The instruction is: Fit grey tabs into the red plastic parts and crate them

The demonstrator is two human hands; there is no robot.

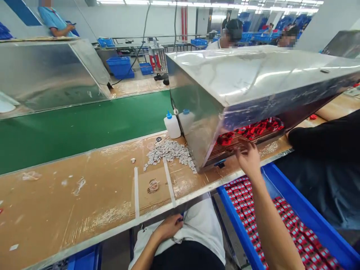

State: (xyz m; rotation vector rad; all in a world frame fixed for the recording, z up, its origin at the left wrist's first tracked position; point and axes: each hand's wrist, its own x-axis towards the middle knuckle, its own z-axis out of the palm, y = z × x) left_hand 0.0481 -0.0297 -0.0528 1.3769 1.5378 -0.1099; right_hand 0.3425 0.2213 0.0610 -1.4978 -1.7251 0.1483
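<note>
My right hand [249,157] reaches into the low opening of a metal hood [194,123], its fingers apart and nothing seen in them. Just beyond the fingertips lies a heap of small red and black parts [257,129] on a ribbed surface. My left hand [168,227] rests on my lap with its fingers curled closed. A bit of blue shows by its fingertips, but what they hold, if anything, is hidden. Below my right forearm stands a blue crate [229,210] with rows of small red pieces [244,202].
Left of the hood are a pile of small grey-white tiles [170,152] and a white bottle with a blue cap [172,125]. A taped cardboard piece [160,180] lies on the bench [84,202]. Behind runs a green belt [84,127]. A person in dark clothes [326,161] sits close at right.
</note>
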